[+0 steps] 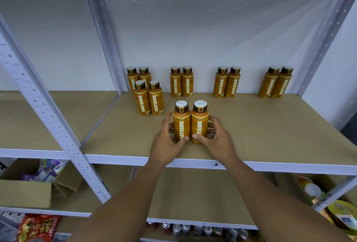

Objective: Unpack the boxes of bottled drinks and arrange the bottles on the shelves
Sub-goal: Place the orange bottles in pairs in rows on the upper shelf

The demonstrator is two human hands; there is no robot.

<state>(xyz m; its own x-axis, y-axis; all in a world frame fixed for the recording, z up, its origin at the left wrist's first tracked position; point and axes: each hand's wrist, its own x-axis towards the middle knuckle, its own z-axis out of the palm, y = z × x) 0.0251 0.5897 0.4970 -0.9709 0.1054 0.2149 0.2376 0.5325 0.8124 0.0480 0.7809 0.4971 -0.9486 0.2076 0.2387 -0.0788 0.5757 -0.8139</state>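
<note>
Two orange OATSIDE bottles stand upright side by side near the front of the brown shelf board (pixel 270 131). My left hand (pixel 166 145) grips the left bottle (pixel 181 124), thumb across its front and fingers behind. My right hand (pixel 216 141) grips the right bottle (pixel 200 122) the same way. Behind them, along the back wall, stand pairs of the same bottles: a pair at the centre (pixel 181 82), one further right (pixel 226 83) and one at the far right (pixel 275 83). At the back left, two pairs form a cluster (pixel 148 98).
A slanted perforated steel upright (pixel 48 118) crosses the left side, and the shelf's white front rail (pixel 270 166) runs below my hands. On the lower shelf sit a cardboard box (pixel 25 191) of packets at left and packaged goods (pixel 313 191) at right. Cans (pixel 193 229) line the bottom.
</note>
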